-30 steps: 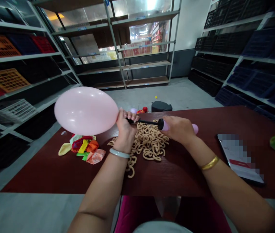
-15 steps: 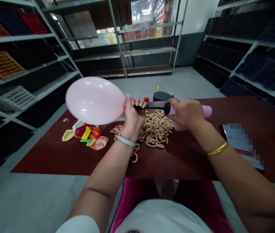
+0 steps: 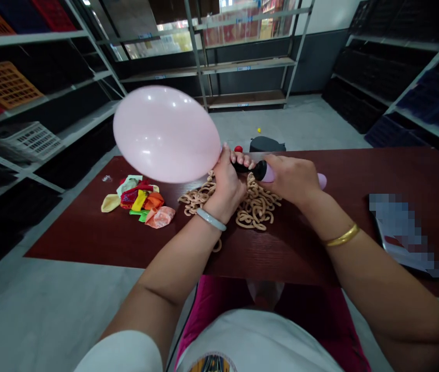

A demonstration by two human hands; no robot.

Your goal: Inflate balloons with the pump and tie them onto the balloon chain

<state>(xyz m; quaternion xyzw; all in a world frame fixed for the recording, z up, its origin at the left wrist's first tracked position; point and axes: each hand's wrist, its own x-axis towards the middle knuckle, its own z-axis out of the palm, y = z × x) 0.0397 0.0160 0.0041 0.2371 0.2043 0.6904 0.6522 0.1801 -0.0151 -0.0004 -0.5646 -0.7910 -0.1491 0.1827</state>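
Note:
A large pale pink balloon, blown up, hangs in the air to the left of my hands. Its neck runs into my left hand, which is closed around it and the black end of a hand balloon pump. My right hand wraps the lilac barrel of the balloon pump; the barrel's rounded end pokes out on the right. The rod between the hands is almost entirely hidden, so the hands are close together. Beneath them lies a heap of tan curled pieces, partly covered by my left hand.
Several limp, coloured balloons lie on the left of the dark red table. A phone-like flat device, partly pixelated, rests on the right. A dark grey bin stands beyond the far edge. Metal shelves line the room.
My hands have come closer together, and the pump's rod has slid into the barrel. The balloon looks larger and sits higher and further right. The camera view has shifted slightly.

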